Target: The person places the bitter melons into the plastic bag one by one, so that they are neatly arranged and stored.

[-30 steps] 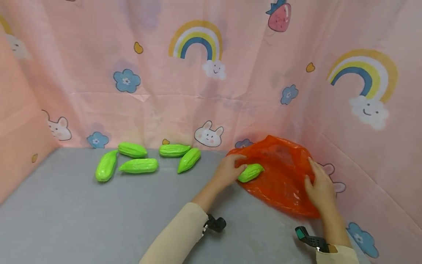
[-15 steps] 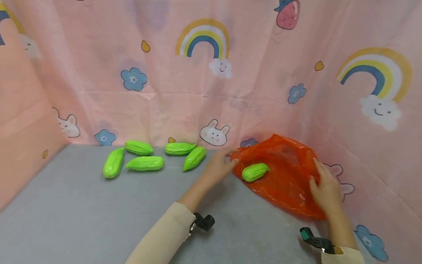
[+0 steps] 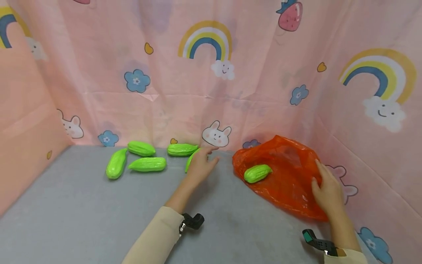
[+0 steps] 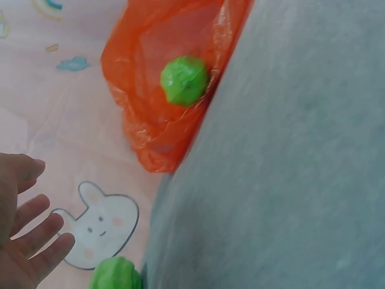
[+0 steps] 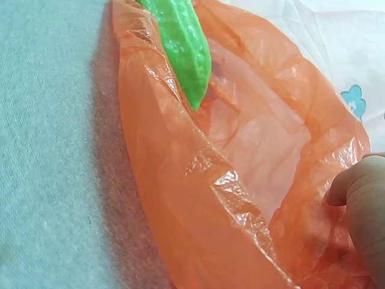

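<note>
A red plastic bag [image 3: 290, 187] lies with its mouth spread at the right of the table. One ridged green bitter melon [image 3: 257, 173] rests inside its left part. My right hand [image 3: 329, 192] holds the bag's right edge, thumb [image 5: 366, 192] on the near side and fingers showing dimly through the film. Nothing is in my left hand [image 3: 199, 167], whose fingers are spread and relaxed. It hovers left of the bag and partly covers another bitter melon [image 3: 189, 160]. In the left wrist view that hand's fingers [image 4: 45, 256] appear well apart from the bag.
Several more bitter melons lie near the back, among them one by the left hand [image 3: 182, 149] and one at far left [image 3: 117, 164]. Pink printed cloth [image 3: 165, 110] walls the grey table [image 3: 82, 220] behind and on both sides.
My left hand has let go of the bitter melon in the bag and moved left toward the melons on the table. The right hand stays at the bag's edge.
</note>
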### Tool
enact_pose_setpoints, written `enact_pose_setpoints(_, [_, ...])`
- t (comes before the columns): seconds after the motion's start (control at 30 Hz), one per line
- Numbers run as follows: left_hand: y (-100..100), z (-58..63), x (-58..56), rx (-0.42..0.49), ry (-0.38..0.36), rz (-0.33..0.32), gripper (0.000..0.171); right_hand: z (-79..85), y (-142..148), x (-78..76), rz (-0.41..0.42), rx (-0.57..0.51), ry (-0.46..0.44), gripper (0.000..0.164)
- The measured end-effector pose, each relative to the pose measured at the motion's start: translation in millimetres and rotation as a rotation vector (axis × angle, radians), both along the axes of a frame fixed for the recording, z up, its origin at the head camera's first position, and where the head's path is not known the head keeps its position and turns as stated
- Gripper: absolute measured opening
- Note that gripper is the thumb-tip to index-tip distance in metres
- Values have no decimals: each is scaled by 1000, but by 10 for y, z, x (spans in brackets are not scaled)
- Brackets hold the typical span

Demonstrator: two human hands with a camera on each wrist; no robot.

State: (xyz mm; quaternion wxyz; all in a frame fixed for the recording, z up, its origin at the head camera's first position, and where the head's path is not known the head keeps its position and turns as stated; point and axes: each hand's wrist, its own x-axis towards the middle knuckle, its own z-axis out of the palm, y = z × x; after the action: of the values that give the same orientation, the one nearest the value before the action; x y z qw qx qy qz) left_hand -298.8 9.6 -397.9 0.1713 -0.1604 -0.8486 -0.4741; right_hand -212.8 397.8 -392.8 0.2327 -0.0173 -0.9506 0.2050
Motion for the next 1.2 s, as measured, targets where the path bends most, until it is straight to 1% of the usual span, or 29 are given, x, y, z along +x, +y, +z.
enact_pose_setpoints(0.07, [-36, 8, -10, -4, 18, 27, 34, -7, 6, 0, 5, 2, 3, 67])
enact_pose_setpoints(0.2, [-89, 1, -42, 19, 37, 21, 35, -18, 9, 3, 15, 14, 16, 67])
enact_pose_setpoints(0.3, [-130, -17, -66, 10, 54, 38, 37, -17, 6, 8, 16, 13, 18, 67])
enact_pose_setpoints(0.43, [-191, -38, -88, -14, 79, 83, 39, -9, -1, 6, 11, -1, 3, 68])
enact_pose_setpoints(0.57, [-262, -68, -119, -35, 89, 113, 42, 4, -5, 4, 4, -8, -7, 68])
enact_pose_setpoints(0.77, [-363, -132, -195, -18, 65, 111, 46, 20, -6, 11, 17, -8, 8, 67])
enact_pose_setpoints(0.97, [-444, -194, -227, 10, -3, 100, 48, 26, -2, 13, 20, 5, 19, 67])
enact_pose_setpoints(1.2, [-505, -296, -252, -22, -25, 102, 52, 25, -1, 16, 19, 2, 14, 67])
